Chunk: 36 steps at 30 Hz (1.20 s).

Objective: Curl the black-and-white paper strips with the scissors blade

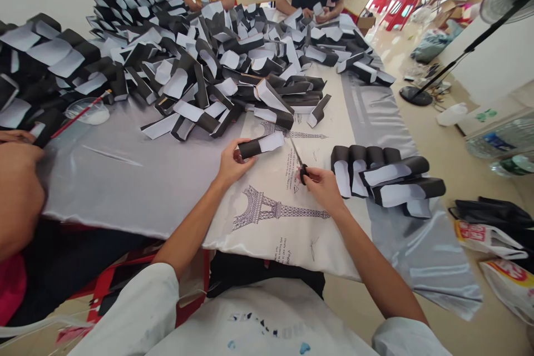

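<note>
My left hand (232,164) is closed around a folded black-and-white paper piece (261,146), holding it just above the cloth. My right hand (320,184) grips a pair of scissors (298,162) by the black handles, the blades pointing up towards the paper piece and slightly apart. Both hands hover over a satin tablecloth (125,178) printed with Eiffel tower drawings. A short row of finished black-and-white pieces (384,179) lies just right of my right hand.
A big heap of similar folded pieces (200,55) covers the far half of the table. A small bowl with a red brush (89,111) stands at left near another person's arm (16,189). Two people sit at the far end. A fan stand (421,92) and bags are on the floor at right.
</note>
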{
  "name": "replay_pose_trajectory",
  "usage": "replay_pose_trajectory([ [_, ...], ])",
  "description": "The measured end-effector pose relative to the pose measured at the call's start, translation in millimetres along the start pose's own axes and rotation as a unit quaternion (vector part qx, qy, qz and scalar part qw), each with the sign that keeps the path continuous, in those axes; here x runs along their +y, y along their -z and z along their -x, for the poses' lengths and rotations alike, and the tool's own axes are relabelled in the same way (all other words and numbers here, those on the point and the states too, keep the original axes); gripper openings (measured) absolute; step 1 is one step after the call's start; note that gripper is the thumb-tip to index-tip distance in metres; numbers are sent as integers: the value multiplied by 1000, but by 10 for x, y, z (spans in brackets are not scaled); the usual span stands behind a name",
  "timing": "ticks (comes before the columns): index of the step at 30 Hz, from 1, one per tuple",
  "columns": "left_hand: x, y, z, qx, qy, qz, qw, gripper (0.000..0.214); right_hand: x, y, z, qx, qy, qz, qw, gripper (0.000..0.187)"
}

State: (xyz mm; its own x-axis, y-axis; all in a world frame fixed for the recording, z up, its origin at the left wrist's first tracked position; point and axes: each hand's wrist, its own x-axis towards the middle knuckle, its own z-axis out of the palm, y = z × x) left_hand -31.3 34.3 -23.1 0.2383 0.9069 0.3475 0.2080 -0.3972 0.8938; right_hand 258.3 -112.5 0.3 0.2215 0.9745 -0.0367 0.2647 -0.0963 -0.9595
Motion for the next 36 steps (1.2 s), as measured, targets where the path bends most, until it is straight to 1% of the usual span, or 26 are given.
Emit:
replay_pose_trajectory([
  [2, -19, -5, -4, -6, -2, 8, 1000, 71, -41, -31, 10, -1, -43, -116, 992, 43],
  [3, -28, -6, -7, -5, -5, 12, 1000, 73, -65, -42, 17, -1, -55, -155, 986, 46],
  [4, -37, -8, -10, -3, -7, 15, 1000, 72, -87, -50, 25, -7, -63, -182, 981, 47],
  [6, -54, -9, -18, 4, -3, 23, 1000, 66, -117, -54, 37, -28, -70, -199, 977, 47],
  [9, -79, -9, -30, 10, 17, 37, 999, 55, -102, -53, 40, -29, -69, -147, 986, 42],
  [12, -95, -10, -34, 23, 21, 44, 999, 54, -34, -73, 32, -13, -64, -72, 995, 40],
  [15, -88, -16, -28, 23, 10, 97, 995, 56, 20, -114, 37, -23, -45, -27, 998, 37],
  [20, -62, -28, -28, -35, 29, 233, 971, 66, 16, -164, 64, -10, -6, 28, 1000, 44],
  [22, -45, -27, -36, -49, 42, 260, 963, 64, 14, -171, 62, -3, 12, 52, 999, 38],
  [25, -3, -23, -46, -59, 62, 282, 956, 61, 30, -168, 45, 20, 48, 83, 995, 29],
  [28, 41, -22, -50, -68, 76, 295, 950, 63, 50, -151, 24, 50, 92, 119, 987, 26],
  [31, 54, -25, -49, -70, 85, 302, 947, 62, 61, -135, 11, 53, 122, 136, 982, 24],
  [34, 35, -26, -49, -64, 95, 311, 943, 58, 65, -134, 3, 47, 132, 145, 980, 20],
  [36, 16, -25, -47, -65, 104, 318, 940, 58, 63, -141, 1, 47, 121, 151, 980, 19],
])
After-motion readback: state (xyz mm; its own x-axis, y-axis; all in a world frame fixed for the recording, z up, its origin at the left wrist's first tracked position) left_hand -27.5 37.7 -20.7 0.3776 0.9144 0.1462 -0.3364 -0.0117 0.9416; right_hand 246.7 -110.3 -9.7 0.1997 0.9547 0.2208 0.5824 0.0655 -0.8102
